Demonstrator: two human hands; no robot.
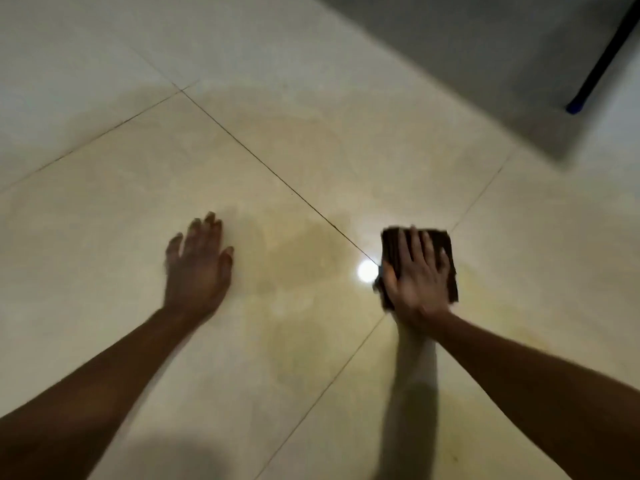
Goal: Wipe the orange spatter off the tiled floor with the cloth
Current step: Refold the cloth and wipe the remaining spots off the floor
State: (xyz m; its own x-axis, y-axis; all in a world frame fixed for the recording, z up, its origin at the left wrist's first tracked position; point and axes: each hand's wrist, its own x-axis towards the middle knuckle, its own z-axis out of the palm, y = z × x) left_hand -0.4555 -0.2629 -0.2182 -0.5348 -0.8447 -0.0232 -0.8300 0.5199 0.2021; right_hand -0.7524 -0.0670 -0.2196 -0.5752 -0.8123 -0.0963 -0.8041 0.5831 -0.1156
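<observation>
Flooring: large glossy cream tiles, the tiled floor [138,188] crossed by thin dark grout lines [263,164] that run diagonally through the view. Item one, orange spatter [304,258]: a faint yellowish-brown smear with soft, uneven edges, lying on the tile between the two hands; a paler tint of the same colour shows on the tile just right of the cloth; the blur hides any finer detail. Item two, cloth [389,251]: dark brown, folded to a rough square, lying flat on the floor just beside a grout line and right of the main smear. Item three, right hand [415,282]: palm down on the cloth, fingers straight and slightly spread, covering most of it, so that only the upper corners and side edges of the cloth show; it presses and does not grip. Item four, left hand [197,268]: flat on the bare tile left of the smear, fingers straight and fanned wide, holding nothing, well apart from the cloth. Sundry: a round bright reflection [367,271] on the tile, touching the cloth's left edge; a grey surface [485,64] at the upper right; across it, a slanting dark pole [602,60] with a blue lower end.
</observation>
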